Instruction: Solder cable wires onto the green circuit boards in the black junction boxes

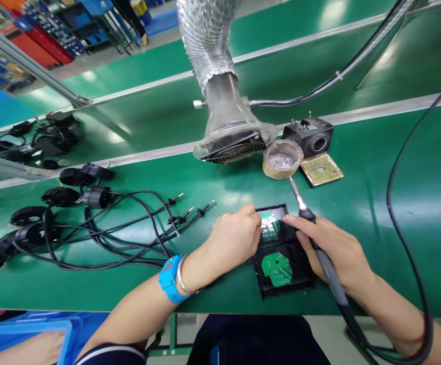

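The tray is set on the bench; cables are spread left of it; the tin and extractor are placed behind it.

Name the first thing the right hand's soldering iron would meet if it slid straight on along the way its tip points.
Probably the round tin of wire wool: the soldering iron in the right hand points up at it. Depth is uncertain.

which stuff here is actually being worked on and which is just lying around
In use: left hand on upper green board; right hand holding soldering iron; black tray.
Lying about: cable bundle, tin dish, yellow sponge.
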Demonstrator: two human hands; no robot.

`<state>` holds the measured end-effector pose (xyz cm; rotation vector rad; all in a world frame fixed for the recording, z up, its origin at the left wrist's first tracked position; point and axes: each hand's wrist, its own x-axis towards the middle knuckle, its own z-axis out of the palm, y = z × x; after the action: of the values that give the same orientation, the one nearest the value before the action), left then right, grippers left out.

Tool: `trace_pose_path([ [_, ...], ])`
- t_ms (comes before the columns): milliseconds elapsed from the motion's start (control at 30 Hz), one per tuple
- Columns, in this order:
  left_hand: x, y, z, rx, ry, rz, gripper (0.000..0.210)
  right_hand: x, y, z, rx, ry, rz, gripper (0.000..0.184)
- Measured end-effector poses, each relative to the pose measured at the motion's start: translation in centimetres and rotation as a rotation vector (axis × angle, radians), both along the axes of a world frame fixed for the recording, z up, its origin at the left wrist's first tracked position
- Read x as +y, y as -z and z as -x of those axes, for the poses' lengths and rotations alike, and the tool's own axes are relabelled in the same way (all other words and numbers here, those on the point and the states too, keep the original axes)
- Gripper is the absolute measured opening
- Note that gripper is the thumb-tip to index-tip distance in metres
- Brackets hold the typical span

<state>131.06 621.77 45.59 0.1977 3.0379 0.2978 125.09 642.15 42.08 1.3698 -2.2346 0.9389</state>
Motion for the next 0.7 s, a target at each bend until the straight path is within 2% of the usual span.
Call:
trace_pose_path([
  [133, 0.3, -0.3, 0.0, -0.036, -0.031, -0.002, 0.023, 0.6, -1.3, -0.7, -0.050, -0.009, 0.130, 0.055],
  [267, 0.5, -0.3, 0.0, -0.039, -0.031, 0.013, 0.024, 1.2, -2.3, -1.8, -0.198, -0.030, 0.193, 0.043],
  [467, 0.8, -0.6, 0.2, -0.059, -0.025, 0.040, 0.021, 1.1, -1.9, -2.1, -0.283, -0.048, 0.200, 0.031],
  [700, 0.6, -0.8, 0.2, -0.090, -0.027, 0.014, 0.024, 0.7, -1.6, -1.8, -0.325, -0.088, 0.164, 0.031],
])
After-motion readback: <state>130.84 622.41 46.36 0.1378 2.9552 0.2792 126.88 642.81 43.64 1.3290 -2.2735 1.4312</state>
